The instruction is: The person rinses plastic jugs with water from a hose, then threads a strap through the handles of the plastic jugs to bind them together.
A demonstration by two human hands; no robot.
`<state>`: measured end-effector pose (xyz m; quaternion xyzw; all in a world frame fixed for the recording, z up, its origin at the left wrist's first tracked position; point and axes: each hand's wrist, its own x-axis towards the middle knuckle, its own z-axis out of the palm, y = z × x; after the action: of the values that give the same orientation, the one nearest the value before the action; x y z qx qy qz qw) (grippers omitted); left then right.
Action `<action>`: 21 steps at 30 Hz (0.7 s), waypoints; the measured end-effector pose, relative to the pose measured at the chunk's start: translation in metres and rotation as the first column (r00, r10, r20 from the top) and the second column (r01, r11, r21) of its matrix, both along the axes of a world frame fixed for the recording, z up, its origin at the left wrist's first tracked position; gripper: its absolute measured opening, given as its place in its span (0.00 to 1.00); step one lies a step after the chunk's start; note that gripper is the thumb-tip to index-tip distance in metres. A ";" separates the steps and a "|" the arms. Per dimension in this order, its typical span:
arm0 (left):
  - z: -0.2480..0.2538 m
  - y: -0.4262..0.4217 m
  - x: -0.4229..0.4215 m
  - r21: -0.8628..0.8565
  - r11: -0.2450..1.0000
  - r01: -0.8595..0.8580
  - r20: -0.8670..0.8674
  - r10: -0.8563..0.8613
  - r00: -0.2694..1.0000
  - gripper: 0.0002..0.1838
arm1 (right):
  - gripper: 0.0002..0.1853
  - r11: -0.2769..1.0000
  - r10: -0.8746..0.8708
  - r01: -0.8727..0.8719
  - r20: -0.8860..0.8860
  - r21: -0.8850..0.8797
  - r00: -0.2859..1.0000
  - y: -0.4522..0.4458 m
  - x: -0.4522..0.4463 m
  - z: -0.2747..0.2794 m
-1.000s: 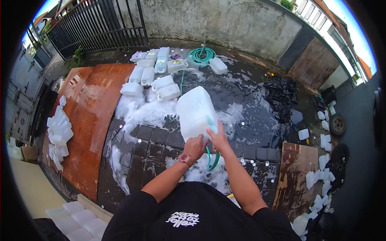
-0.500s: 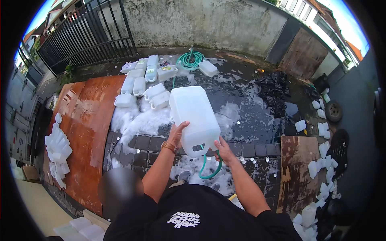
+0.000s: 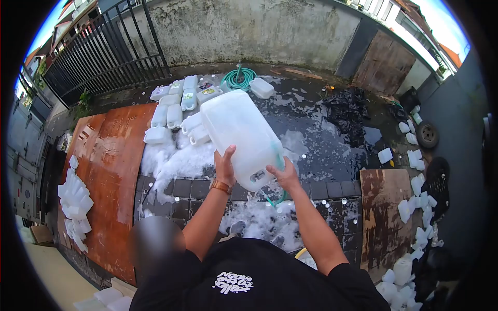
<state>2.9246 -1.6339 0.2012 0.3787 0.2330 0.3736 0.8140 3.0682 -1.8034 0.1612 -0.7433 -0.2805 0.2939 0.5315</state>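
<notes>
A large translucent white plastic jerrycan is held tilted in front of me, its base pointing away and its handle opening towards me. My left hand grips its left side near the lower end. My right hand grips the right side beside the handle. A green hose hangs under that end of the jerrycan. A green tint shows along the jerrycan's right side. Whether the hose end sits inside it or in my right fingers is hidden.
Several white jerrycans stand on foamy wet paving at the back left. Behind is a coiled green hose. Brown boards lie left, another board right. Black plastic sheeting, a tyre and scattered white containers are at the right.
The jerrycan has tilted further, its far end moving up and left. My right hand has shifted onto its side, thumb on top. Less of the hose loop shows below.
</notes>
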 end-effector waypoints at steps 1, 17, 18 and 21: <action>-0.005 -0.011 0.005 0.006 1.000 0.007 0.006 -0.007 1.000 0.44 | 0.41 1.000 -0.007 0.007 0.006 0.006 1.000 -0.002 0.009 0.000; 0.020 -0.052 0.010 0.677 0.718 -0.165 -0.141 0.346 0.928 0.53 | 0.36 0.991 0.117 -0.100 -0.202 0.091 0.972 -0.032 0.014 -0.039; 0.058 -0.055 0.009 0.832 0.555 -0.010 -0.199 0.315 0.928 0.56 | 0.37 0.981 0.188 -0.152 -0.375 0.123 0.908 -0.031 0.013 -0.062; 0.104 -0.047 0.022 0.895 0.388 0.221 -0.333 0.249 0.909 0.64 | 0.31 0.947 0.138 0.037 -0.507 0.320 0.851 -0.019 -0.027 -0.062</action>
<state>2.9462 -1.6807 0.3050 0.8327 0.1573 0.3564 0.3935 3.0408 -1.8229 0.0997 -0.5318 -0.1887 0.4499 0.6922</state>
